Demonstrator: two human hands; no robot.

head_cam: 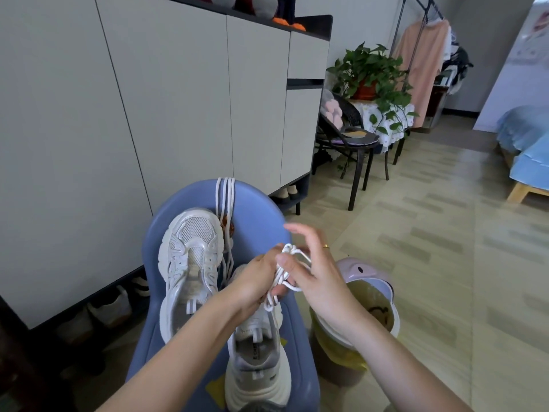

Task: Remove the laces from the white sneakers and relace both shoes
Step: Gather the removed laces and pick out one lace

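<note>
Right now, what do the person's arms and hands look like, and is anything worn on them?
Both forearms are bare, with no sleeves, gloves or watch in view. The right hand wears a thin gold ring on one finger. The left hand shows no jewellery.

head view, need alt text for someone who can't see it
Both hands, left and right, hold a bunched white lace above two white sneakers lying on a blue chair. A second lace is draped over the chair's back edge beside the laceless far sneaker, and a lidded bin stands to the right.
</note>
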